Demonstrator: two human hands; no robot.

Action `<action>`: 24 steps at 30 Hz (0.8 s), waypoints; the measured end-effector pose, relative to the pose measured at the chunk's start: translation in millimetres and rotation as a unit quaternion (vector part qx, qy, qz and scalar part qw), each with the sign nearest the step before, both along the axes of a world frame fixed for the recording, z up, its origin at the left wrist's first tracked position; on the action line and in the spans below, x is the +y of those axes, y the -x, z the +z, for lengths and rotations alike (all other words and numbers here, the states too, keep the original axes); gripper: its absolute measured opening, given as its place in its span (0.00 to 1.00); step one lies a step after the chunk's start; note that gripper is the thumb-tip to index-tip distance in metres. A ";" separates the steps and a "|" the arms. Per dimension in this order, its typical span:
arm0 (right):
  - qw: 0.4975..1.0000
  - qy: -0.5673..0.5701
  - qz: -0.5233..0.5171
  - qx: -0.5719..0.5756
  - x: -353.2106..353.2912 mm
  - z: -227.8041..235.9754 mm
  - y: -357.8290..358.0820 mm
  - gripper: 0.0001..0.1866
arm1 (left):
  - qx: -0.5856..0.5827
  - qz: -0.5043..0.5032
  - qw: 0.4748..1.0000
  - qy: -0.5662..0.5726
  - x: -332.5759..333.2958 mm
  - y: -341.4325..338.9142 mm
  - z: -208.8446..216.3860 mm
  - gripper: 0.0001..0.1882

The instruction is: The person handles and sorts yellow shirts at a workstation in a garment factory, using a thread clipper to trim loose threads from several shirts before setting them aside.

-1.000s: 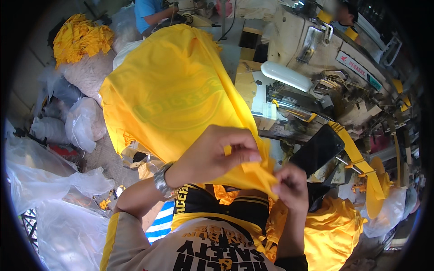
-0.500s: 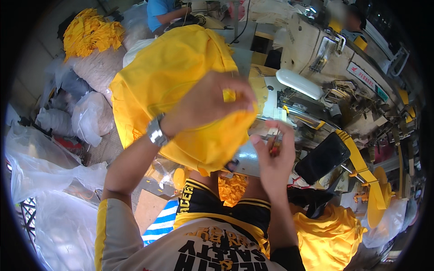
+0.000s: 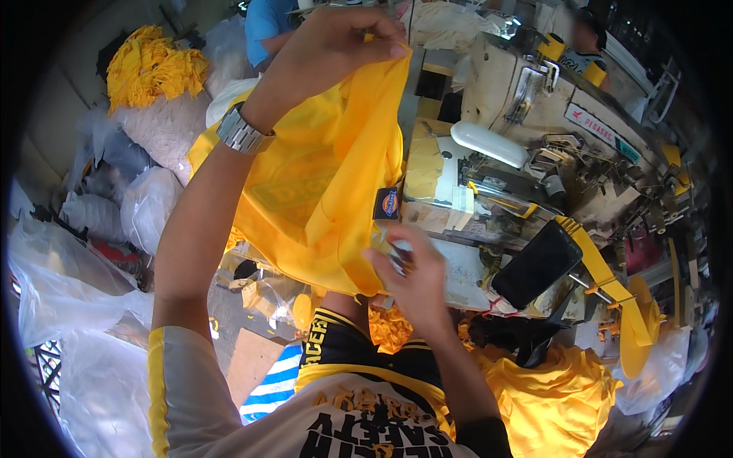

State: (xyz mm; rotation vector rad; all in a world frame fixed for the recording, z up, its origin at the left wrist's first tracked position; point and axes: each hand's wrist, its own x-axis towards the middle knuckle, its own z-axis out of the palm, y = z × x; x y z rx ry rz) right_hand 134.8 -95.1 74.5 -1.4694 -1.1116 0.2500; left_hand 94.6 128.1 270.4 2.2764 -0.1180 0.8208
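My left hand (image 3: 336,55), with a metal watch at the wrist, is raised at the far side. Its fingers pinch the upper edge of a yellow garment (image 3: 305,191) and stretch it upward. The cloth hangs from there toward my lap, a faint printed mark showing on it. A small dark label (image 3: 386,204) sits at its right edge. My right hand (image 3: 416,278), blurred by motion, is just below that label by the cloth's lower right edge. It is closed around a small pair of thread snips (image 3: 402,258), mostly hidden by the fingers.
A sewing machine (image 3: 496,99) with a white lamp (image 3: 489,145) stands at right. A black phone (image 3: 537,263) is mounted beside a yellow tape reel (image 3: 641,324). Yellow cloth (image 3: 546,397) is heaped lower right; plastic bags (image 3: 153,198) crowd the left. Another person's blue sleeve (image 3: 267,30) shows far back.
My left hand has moved up and away, drawing the garment's edge taut and bringing the label into clear view. My right hand has moved left and slightly down toward the cloth with the snips.
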 end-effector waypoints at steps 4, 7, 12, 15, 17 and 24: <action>0.996 0.039 0.084 -0.011 23.7 -36.9 17.0 0.12 | -0.076 -0.025 0.997 -0.014 25.7 24.6 0.2 0.09; 0.955 0.101 0.269 0.068 -17.2 -29.9 25.4 0.11 | -0.145 0.077 0.987 0.000 48.4 76.5 8.4 0.08; 0.808 0.032 0.578 0.110 -120.2 -26.4 -11.1 0.10 | -0.149 0.151 0.970 -0.121 -17.8 185.6 -9.1 0.09; 0.755 -0.065 0.627 0.180 -158.0 -47.1 -51.4 0.08 | -0.037 -0.244 0.969 -0.017 -35.5 175.4 3.5 0.06; 0.701 -0.097 0.668 0.232 -154.5 -45.4 -46.4 0.09 | -0.018 -0.389 0.919 -0.065 -49.2 173.4 15.3 0.05; 0.715 -0.033 0.625 0.310 -186.4 -45.1 -44.3 0.10 | -0.044 -0.505 0.854 -0.115 -108.9 175.8 11.0 0.14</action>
